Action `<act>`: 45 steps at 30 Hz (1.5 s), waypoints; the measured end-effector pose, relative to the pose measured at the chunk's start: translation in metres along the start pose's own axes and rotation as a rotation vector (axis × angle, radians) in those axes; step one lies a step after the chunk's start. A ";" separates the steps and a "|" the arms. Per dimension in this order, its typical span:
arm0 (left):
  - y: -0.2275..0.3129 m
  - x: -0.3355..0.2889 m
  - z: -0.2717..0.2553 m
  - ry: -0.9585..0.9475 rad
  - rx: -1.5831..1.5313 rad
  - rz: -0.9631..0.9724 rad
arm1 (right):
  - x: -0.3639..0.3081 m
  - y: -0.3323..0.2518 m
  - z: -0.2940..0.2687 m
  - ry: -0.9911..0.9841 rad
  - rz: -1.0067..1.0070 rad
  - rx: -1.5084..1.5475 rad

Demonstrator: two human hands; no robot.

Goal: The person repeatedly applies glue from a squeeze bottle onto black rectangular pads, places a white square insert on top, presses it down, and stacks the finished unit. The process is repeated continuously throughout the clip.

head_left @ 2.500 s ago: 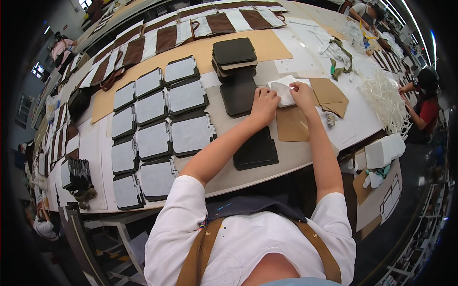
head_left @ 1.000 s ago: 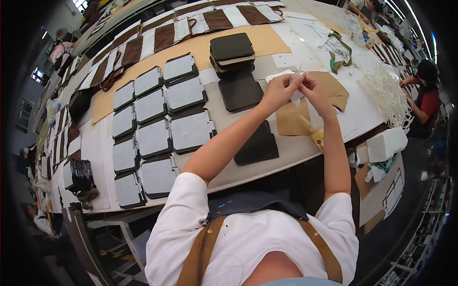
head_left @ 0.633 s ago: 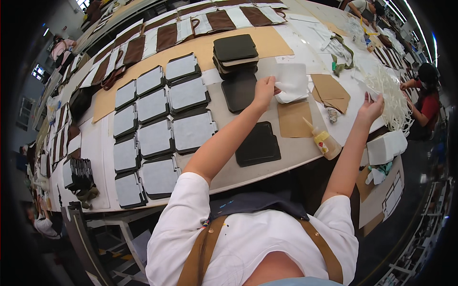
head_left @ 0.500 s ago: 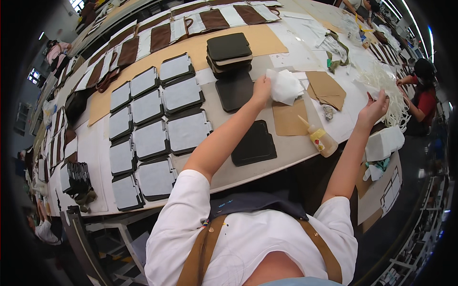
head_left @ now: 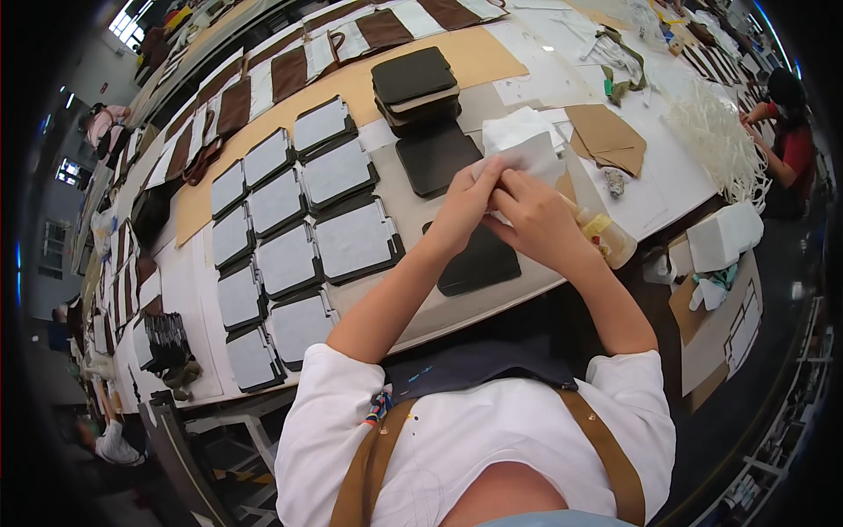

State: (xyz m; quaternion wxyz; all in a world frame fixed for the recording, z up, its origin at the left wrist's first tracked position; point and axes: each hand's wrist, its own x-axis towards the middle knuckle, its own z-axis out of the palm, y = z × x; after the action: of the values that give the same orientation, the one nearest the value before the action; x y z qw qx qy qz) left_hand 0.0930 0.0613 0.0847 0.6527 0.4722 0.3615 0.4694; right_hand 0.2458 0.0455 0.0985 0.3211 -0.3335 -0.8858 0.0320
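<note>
In front of me, my left hand (head_left: 470,200) and my right hand (head_left: 543,218) meet with fingers pinched together on a thin white sheet (head_left: 536,158). A dark flat panel (head_left: 479,263) lies below my wrists near the table edge. Just beyond my fingers rests a pile of white sheets (head_left: 518,128). My right forearm passes beside a squeeze bottle of yellowish liquid (head_left: 617,244), partly hidden by that hand. Another dark panel (head_left: 428,160) lies left of the held sheet, before a stack of dark and tan panels (head_left: 414,77).
Rows of dark panels with pale grey facing (head_left: 356,241) cover the table's left side. Brown card pieces (head_left: 610,139) and a crumpled lump (head_left: 614,181) lie to the right. White strips (head_left: 724,145) hang over the right edge, near a person in red (head_left: 795,149).
My right hand has come in from the far right to meet my left. The white pile that my left hand gripped now lies on the table, and both hands pinch one sheet.
</note>
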 end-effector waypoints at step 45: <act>-0.088 -0.126 -0.061 0.421 0.885 0.081 | -0.078 -0.010 0.084 0.059 0.737 0.259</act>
State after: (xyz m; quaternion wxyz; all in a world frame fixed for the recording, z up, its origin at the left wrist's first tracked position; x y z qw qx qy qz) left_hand 0.0236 -0.0520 -0.0133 0.2836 0.6128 0.6317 0.3808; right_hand 0.2348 0.0033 -0.0080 0.3529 -0.5867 -0.6856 0.2474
